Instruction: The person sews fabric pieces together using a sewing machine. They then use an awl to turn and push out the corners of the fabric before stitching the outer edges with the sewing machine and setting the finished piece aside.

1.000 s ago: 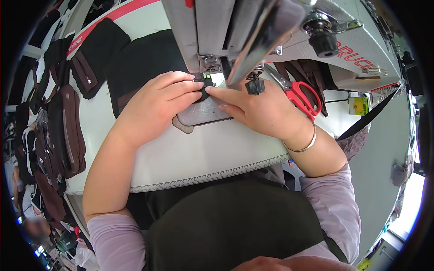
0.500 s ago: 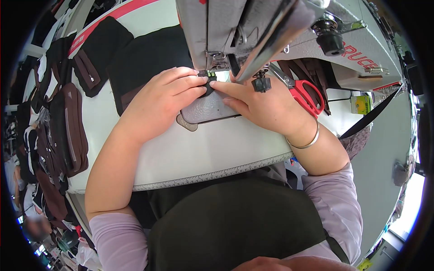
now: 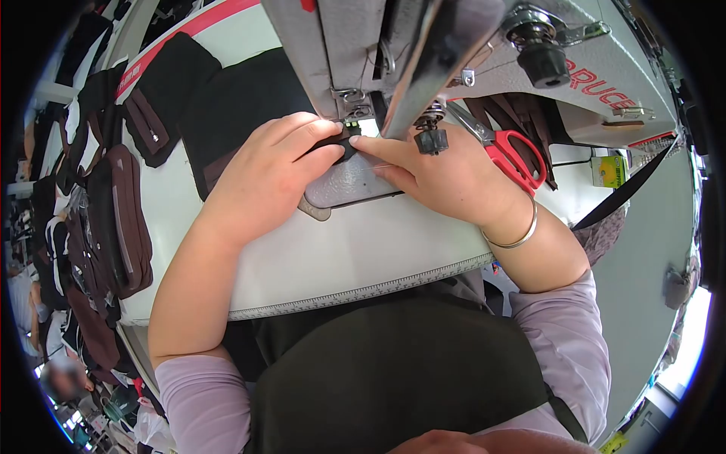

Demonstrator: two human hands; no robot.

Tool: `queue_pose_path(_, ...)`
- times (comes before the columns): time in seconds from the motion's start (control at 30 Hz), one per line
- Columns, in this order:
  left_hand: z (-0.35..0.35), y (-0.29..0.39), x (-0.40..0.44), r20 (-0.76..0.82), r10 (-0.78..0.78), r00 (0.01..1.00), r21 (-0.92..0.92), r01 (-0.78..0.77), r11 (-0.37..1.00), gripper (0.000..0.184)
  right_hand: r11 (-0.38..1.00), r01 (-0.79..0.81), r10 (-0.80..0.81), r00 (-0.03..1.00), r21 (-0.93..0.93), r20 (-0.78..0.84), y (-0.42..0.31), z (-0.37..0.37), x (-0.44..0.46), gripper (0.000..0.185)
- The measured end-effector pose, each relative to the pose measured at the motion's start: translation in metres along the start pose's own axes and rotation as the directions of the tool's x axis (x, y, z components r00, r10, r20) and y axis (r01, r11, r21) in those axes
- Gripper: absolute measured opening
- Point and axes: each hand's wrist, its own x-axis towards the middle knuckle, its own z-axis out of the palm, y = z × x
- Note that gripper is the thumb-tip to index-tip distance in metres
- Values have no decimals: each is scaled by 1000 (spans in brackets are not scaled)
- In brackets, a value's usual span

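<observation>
My left hand lies at the sewing machine's needle area, its fingers bent over a small piece of black fabric and holding it down. Dark cloth shows between those fingers. From the other side, the stretched index finger of my right hand touches the fabric's edge. The right thumb is apart from that finger, over the grey metal plate, while the remaining right fingers are hidden behind machine parts. Above the fabric stands the machine's needle head; the needle itself is hard to make out.
Red-handled scissors lie right of my right hand. Larger black cloth spreads behind my left hand. Brown and black pieces hang at the table's left edge. A measuring tape strip lines the front edge. A small yellow-green box stands right.
The view has shifted slightly, so the machine head appears farther left. The left fingers have spread a little, with dark cloth now showing between them. The right hand is nearly unchanged.
</observation>
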Motion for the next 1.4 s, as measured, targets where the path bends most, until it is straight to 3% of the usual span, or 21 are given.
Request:
queue_pose_path(0.17,5,-2,-2,-39,-7,999,55,10,998,29,1000,15,-15,999,-2,-31,2,5,-2,37)
queue_pose_path(0.4,1,0,1,23,-21,1000,92,19,996,30,999,30,-31,998,-35,-52,2,5,-1,41)
queue_pose_path(0.9,3,-5,2,-69,28,997,-6,-28,1000,32,999,26,-26,999,-25,-25,2,2,-2,45)
queue_pose_path(1.07,-3,-3,-1,-135,-134,982,-51,128,990,36,999,26,-27,999,-30,-28,2,3,-3,44)
queue_pose_path(1.3,-6,0,-3,-117,-190,975,-56,184,981,33,1000,-26,26,999,7,25,0,2,-3,46)
queue_pose_path(1.4,-1,-2,-3,-133,-293,947,-108,280,954,31,999,-34,34,999,-6,27,-1,3,-2,48)
